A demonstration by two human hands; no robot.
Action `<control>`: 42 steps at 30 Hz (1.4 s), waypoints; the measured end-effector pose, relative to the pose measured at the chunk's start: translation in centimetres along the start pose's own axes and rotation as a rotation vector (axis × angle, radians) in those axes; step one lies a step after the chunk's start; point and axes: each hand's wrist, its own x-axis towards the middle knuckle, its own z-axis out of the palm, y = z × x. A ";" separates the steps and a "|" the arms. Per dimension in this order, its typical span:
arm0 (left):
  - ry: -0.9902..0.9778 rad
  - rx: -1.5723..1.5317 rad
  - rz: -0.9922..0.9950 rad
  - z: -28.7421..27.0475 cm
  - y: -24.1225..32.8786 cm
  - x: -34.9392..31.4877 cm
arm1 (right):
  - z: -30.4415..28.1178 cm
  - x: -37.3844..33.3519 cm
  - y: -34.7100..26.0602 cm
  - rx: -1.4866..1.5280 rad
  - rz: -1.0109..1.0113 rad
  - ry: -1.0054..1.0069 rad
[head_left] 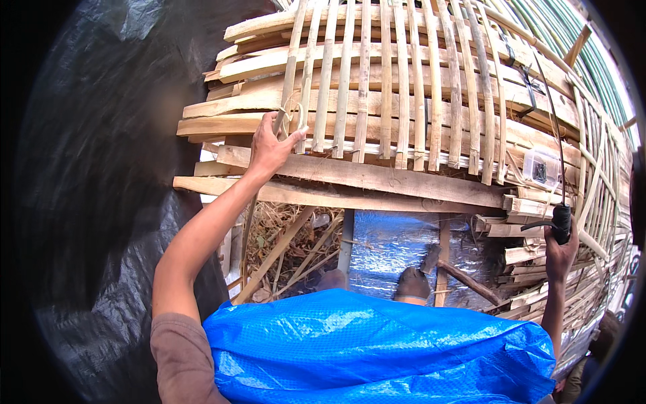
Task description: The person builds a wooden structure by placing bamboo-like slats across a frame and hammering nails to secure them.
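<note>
My left hand is closed round a thin bamboo strip, at the near left end of a row of slats. The strip runs down behind my wrist, and a pale curled shaving sits by my fingertips. Several narrow bamboo slats lie side by side across stacked wooden planks. At the right, my right hand grips the black handle of a long, thin-bladed knife. Its blade points away from me, over the right end of the planks. Blue sheeting covers my lap.
A dark plastic sheet spreads along the left. Bundled bamboo strips and cut wood ends crowd the right. A small clear plastic box rests on the planks. Below are silver sheeting, dry debris and my foot.
</note>
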 end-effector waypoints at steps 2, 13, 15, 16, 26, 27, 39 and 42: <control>0.100 0.006 0.018 0.7 0.6 0.1 | -0.8 0.7 2.1 -0.031 0.039 0.041; 0.080 -0.158 0.020 -3.1 0.7 -0.6 | -1.6 0.7 5.9 -0.031 0.236 0.118; 0.101 -0.068 0.084 -5.7 0.5 -0.6 | -1.7 0.8 5.9 -0.130 0.172 0.168; 0.115 -0.004 0.090 -7.3 -0.2 -0.7 | -2.2 0.9 5.8 -0.220 0.165 0.170; 0.128 0.324 0.178 -12.4 -1.7 -1.7 | -11.7 2.3 14.7 -0.635 0.203 0.424; 0.158 0.289 0.255 -12.6 -0.6 -1.5 | -11.8 2.3 15.0 -0.637 0.260 0.402; 0.097 0.534 1.085 -4.2 18.6 -1.3 | -10.9 1.3 11.6 -0.975 0.225 0.445; -0.059 0.607 1.086 0.6 19.3 -1.3 | -5.4 1.8 6.2 -0.805 -0.145 0.367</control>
